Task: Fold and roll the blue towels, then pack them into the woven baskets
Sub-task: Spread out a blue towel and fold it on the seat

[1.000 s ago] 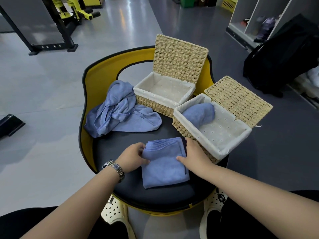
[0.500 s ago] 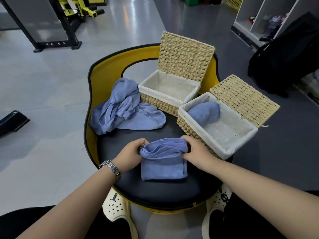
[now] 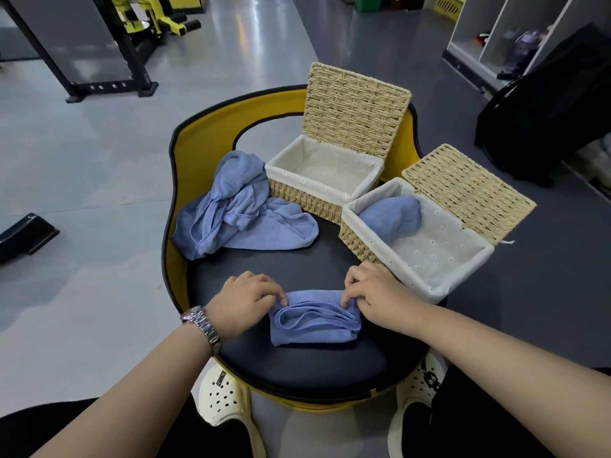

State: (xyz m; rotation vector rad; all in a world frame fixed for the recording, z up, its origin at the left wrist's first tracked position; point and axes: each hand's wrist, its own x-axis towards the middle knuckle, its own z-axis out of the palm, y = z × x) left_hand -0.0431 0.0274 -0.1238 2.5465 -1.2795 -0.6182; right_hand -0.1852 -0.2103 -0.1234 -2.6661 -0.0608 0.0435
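- Now half rolled, the folded blue terry towel (image 3: 314, 320) lies near the front of the black round seat cushion (image 3: 297, 368); a second ago it lay flat, so rolling is underway.
- Left hand (image 3: 243, 304) and right hand (image 3: 380, 294), fingers curled, pinch the roll's two ends.
- One rolled blue towel (image 3: 391, 217) sits in the near lined woven basket (image 3: 439, 285); the far lined woven basket (image 3: 317, 185) holds nothing.
- Beside it, the crumpled blue towel heap (image 3: 238, 209) awaits folding, unchanged.
- Compared earlier, the flat portion is shorter.
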